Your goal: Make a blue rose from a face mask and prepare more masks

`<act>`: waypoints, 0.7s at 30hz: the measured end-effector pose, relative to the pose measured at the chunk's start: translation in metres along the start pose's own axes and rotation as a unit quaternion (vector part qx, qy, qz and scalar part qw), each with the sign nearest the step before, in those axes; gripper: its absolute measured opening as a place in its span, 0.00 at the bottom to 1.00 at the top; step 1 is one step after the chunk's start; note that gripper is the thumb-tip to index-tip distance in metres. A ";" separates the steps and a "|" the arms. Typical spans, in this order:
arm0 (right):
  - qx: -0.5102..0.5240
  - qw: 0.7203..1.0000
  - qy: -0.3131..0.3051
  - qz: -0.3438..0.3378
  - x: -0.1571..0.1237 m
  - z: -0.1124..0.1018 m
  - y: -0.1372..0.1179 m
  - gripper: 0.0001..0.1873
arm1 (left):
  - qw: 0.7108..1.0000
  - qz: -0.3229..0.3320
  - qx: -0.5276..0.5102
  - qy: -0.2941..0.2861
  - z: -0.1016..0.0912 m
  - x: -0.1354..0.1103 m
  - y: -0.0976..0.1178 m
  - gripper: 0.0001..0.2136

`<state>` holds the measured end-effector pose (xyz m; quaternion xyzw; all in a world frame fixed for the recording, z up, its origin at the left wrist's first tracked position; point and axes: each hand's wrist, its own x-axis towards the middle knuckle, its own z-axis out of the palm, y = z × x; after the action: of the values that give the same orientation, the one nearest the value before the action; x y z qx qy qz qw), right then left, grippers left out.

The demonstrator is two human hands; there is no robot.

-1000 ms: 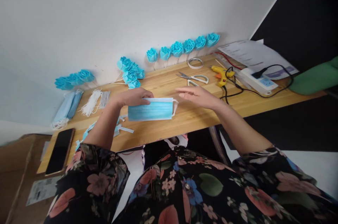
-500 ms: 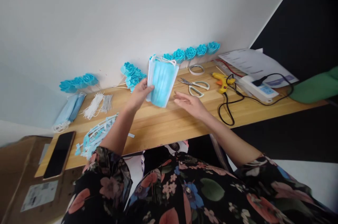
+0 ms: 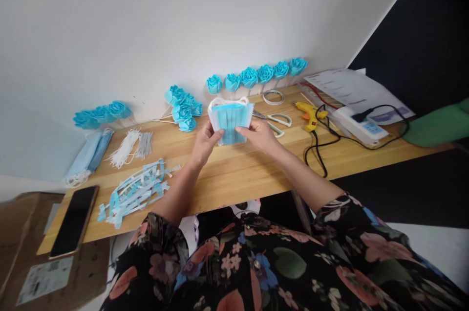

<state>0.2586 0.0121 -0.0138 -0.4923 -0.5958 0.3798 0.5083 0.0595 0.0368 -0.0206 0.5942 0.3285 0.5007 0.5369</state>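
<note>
The left hand and right hand pinch a pleated blue surgical mask by its left and right edges, thumbs on the near face, above the wooden table. Scissors lie just right, partly hidden.

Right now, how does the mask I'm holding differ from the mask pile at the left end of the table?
The mask is held up between the left hand and right hand, while the mask pile lies on the table. The mask shows white loops along its top; the mask pile shows some at both ends. The mask looks brighter blue, the mask pile duller. Both are blue with white loops.
</note>
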 end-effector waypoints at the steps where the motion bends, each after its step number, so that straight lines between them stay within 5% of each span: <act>1: -0.003 1.000 -0.011 0.010 -0.001 0.002 0.006 0.19 | 1.000 -0.014 0.005 0.003 -0.001 -0.001 -0.007 0.26; 7: -0.034 0.998 -0.037 0.046 -0.006 0.010 0.033 0.23 | 0.998 -0.061 0.034 0.008 0.000 -0.005 -0.039 0.23; 15: -0.035 0.999 -0.005 0.015 -0.010 0.007 0.029 0.21 | 0.998 -0.053 0.038 0.010 0.001 -0.008 -0.034 0.23; 21: -0.058 0.997 -0.043 0.019 -0.010 0.006 0.031 0.20 | 0.995 -0.052 0.076 0.031 -0.001 -0.011 -0.044 0.24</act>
<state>0.2592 0.0098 -0.0463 -0.5156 -0.6284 0.3750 0.4457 0.0622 0.0357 -0.0662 0.5996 0.4121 0.4640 0.5053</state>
